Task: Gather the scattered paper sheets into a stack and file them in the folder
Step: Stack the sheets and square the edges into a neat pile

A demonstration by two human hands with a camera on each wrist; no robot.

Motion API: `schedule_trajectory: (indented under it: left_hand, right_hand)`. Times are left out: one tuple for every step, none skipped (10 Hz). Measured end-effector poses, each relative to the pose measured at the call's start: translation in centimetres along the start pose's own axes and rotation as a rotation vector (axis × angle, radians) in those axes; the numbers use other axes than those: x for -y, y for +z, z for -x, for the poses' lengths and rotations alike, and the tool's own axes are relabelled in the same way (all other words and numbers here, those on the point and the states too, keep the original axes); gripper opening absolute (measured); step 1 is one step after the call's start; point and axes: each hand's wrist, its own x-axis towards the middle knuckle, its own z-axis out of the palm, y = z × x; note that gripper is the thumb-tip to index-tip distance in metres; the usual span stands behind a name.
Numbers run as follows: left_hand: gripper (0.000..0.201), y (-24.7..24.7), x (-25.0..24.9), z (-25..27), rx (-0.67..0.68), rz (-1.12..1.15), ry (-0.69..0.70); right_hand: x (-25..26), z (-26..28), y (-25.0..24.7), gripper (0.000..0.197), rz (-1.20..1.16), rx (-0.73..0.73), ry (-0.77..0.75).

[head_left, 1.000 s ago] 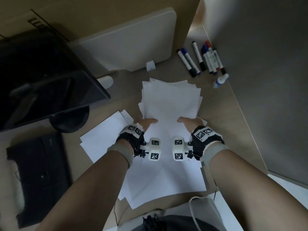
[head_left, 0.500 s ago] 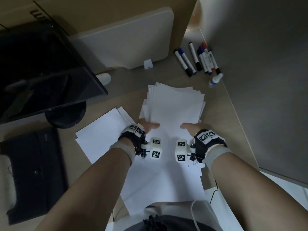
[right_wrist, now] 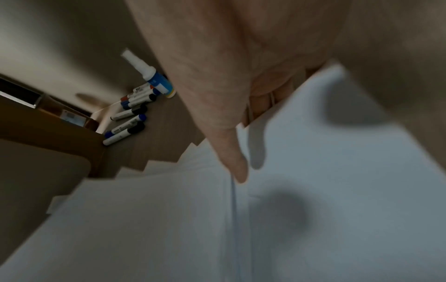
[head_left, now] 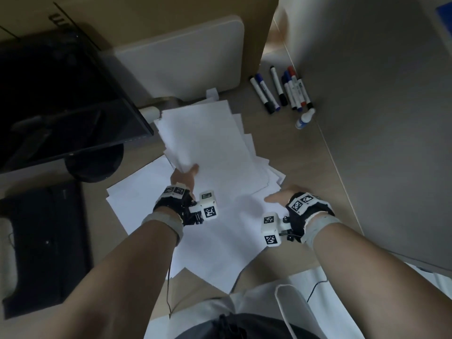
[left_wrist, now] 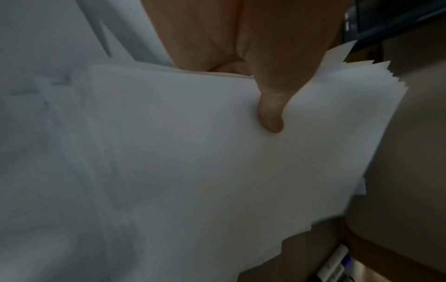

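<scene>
Now the left hand is pinching a fanned bundle of paper sheets, thumb on top (fingers hidden beneath), beside the monitor. Farther from the monitor, the right hand is lying loosely open, holding nothing, on loose sheets covering the table.

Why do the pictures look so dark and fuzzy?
Head view: dim room, paper sheets brightest, monitor nearly black. Left wrist view: soft, greyish paper, thumb fairly clear. Right wrist view: paper smeared by blur, dark shadow blobs, markers sharper.
</scene>
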Motion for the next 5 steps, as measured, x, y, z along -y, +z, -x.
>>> schedule_trajectory:
  left_hand:
    - [0.068, -0.4, 1.7, -0.1, -0.064, -0.043, -0.008]
    - [0.062, -0.5, 3.2, 0.4, -0.103, -0.119, -0.026]
    - [0.059, -0.2, 5.0, 0.6, -0.123, -0.078, -0.050]
    - [0.070, 0.5, 5.4, 1.3, -0.063, -0.187, -0.134]
    - [0.071, 0.9, 5.5, 2.3, -0.007, -0.097, -0.181]
  right_hand:
    - [-1.5, -1.4, 0.0, 0.035, 0.071, -0.004, 0.005]
    - [-3.3, -1.5, 0.2, 0.042, -0.164, -0.007, 0.073]
    - [-5.0, -2.1, 1.2, 0.044, -0.310, 0.040, 0.154]
    - [-6.9, -3.5, 2.4, 0.057, -0.335, 0.055, 0.188]
    - [-7.1, -2.9, 3.4, 0.034, -0.334, 0.105, 0.147]
